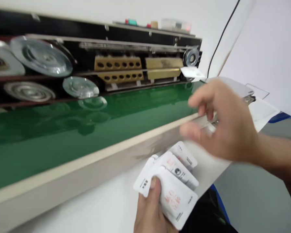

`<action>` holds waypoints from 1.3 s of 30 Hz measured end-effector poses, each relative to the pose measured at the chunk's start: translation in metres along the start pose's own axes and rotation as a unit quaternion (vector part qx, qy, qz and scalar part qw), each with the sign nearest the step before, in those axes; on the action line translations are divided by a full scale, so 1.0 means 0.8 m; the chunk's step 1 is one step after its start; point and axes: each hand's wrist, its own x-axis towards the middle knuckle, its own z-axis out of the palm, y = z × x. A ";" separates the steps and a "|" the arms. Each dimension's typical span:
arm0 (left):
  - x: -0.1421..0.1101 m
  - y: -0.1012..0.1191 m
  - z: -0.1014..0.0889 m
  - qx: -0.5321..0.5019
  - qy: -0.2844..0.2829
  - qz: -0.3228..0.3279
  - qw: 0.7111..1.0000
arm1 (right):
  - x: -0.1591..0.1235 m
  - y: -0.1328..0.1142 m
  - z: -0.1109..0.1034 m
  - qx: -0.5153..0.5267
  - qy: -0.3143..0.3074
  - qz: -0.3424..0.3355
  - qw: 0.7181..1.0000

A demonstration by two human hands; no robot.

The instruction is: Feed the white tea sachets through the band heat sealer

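My left hand grips a fanned bunch of small white sachets, its thumb pressed on the front ones. Red and black print shows on them. Blurred by motion, my right hand hangs over the near rail at the right end of the green conveyor belt; thumb and fingers are apart with nothing between them. Beyond it, another white sachet sits at the right end of the sealing machine, by a metal wheel.
Metal rollers and perforated brass-coloured blocks line the machine behind the belt. A pale side rail runs along the belt's near edge. At the right a black cable hangs against the wall. Small coloured items lie on top of the machine.
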 end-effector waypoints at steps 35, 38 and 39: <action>-0.009 0.004 0.003 -0.080 -0.127 0.058 0.987 | -0.104 -0.074 0.059 0.419 -0.092 0.251 0.868; -0.020 0.009 0.017 -0.068 -0.090 0.072 0.991 | -0.106 -0.082 0.062 0.507 -0.062 0.319 0.798; -0.024 0.011 0.021 -0.065 -0.074 0.075 0.992 | -0.105 -0.084 0.062 0.514 -0.048 0.323 0.793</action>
